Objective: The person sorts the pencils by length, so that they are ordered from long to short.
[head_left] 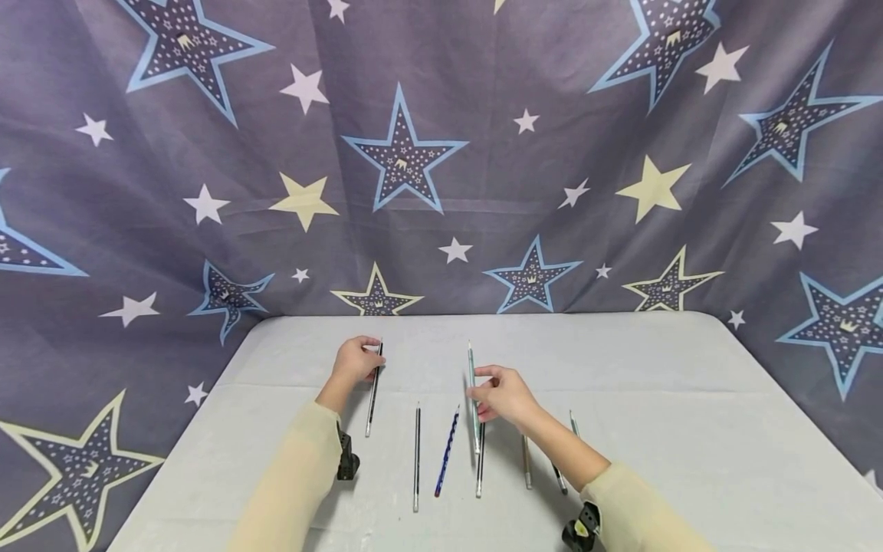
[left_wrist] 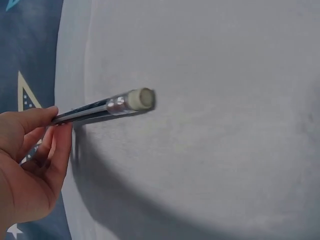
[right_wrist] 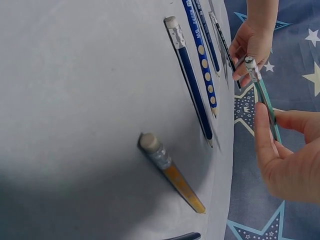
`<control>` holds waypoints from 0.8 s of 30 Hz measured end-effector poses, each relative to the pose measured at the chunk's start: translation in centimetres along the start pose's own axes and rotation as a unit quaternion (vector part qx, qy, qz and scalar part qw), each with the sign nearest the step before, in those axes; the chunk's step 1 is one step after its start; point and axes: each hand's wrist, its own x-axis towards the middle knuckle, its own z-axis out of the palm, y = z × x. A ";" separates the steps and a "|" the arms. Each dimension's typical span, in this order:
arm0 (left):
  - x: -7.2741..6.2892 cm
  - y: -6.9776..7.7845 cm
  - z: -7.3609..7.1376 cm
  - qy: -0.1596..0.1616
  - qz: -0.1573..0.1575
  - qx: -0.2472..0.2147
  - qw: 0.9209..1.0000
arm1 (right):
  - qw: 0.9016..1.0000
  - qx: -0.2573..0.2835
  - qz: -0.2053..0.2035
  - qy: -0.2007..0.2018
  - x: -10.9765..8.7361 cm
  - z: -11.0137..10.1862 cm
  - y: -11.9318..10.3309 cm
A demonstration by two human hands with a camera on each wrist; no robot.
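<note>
A person in cream sleeves reaches over a pale table (head_left: 690,445). The left hand (head_left: 355,361) pinches a black pencil (head_left: 375,392) near its pointed end, eraser toward the person. The right hand (head_left: 507,395) pinches a green pencil (head_left: 471,366) between thumb and fingers, over the table and also pointing away. Nearer the person lie a slim dark pencil (head_left: 417,460), a spotted blue pencil (head_left: 447,452) and a navy pencil (head_left: 480,469). A yellow pencil (head_left: 527,464) lies beside the right forearm. Behind hangs a star-patterned cloth (head_left: 497,184).
</note>
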 end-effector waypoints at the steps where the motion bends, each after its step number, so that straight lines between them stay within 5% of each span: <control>1: 0.0 -0.1 0.0 0.001 -0.001 0.001 1.000 | 1.000 -0.001 0.000 0.000 0.0 0.0 0.0; 14: -0.5 -1.1 0.9 0.018 0.017 0.060 0.998 | 1.000 -0.015 -0.005 -0.006 0.4 0.4 -0.1; 24: -0.6 -1.1 0.8 0.012 0.021 0.057 0.998 | 1.000 -0.021 -0.004 -0.016 1.2 1.2 -0.7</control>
